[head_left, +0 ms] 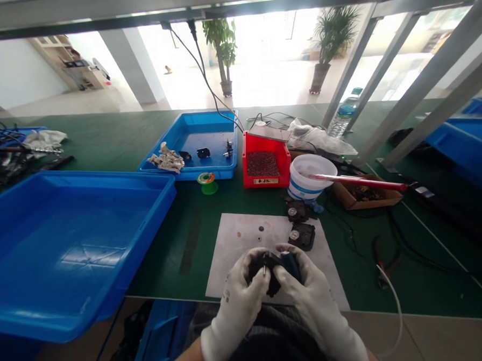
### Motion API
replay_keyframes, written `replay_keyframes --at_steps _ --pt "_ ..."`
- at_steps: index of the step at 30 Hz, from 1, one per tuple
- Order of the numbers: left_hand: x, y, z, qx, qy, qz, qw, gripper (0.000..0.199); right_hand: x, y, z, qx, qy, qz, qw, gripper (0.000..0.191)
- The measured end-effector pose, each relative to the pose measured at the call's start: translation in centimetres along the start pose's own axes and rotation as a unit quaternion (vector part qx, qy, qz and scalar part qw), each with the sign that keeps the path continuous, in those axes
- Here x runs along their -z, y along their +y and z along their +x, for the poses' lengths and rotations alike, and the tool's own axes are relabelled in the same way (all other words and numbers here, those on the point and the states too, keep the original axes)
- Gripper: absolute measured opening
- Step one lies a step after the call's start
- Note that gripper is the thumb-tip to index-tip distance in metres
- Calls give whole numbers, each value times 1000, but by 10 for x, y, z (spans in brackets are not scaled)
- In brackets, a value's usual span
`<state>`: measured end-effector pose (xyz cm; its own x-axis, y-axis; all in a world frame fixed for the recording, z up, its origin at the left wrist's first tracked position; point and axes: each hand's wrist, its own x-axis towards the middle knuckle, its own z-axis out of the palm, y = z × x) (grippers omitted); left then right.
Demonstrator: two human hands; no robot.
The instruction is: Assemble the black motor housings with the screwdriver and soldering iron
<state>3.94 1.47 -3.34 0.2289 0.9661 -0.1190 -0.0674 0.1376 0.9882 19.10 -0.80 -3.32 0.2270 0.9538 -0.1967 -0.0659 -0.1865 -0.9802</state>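
Both my hands wear white gloves and meet over the front of a white sheet (228,246). My left hand (246,288) is closed on a black part (274,286), with a thin metal pin showing by its thumb. My right hand (311,284) is closed round the other side of the same part, where a dark blue piece (290,265) shows between the fingers. Much of the held part is hidden by the gloves. Just beyond my right hand lie two black assemblies (302,236) with round silver pieces. Several small round bits (261,229) are on the sheet.
A large blue tray (154,217) stands left; a smaller blue tray (192,175) holds black parts and crumpled cloth. Behind the sheet are a solder spool (209,185), red bin (247,183), white tub (306,190) and cardboard box (367,202). Pliers (385,264) and cables lie right.
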Motion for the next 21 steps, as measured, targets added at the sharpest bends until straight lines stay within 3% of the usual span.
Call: replay_keyframes --at_steps 9,15,18,21 --pt "-1 16 -8 -45 1 88 995 23 0 3 -8 9 -15 -3 1000 40" --pt "-1 10 0 -24 -1 57 998 26 -2 2 1 36 -5 -37 999 37" --pt "14 19 2 24 -69 54 996 44 5 -15 10 30 -43 -90 995 43" --pt "34 42 2 70 -162 96 979 63 14 -39 13 54 -129 -168 976 47"
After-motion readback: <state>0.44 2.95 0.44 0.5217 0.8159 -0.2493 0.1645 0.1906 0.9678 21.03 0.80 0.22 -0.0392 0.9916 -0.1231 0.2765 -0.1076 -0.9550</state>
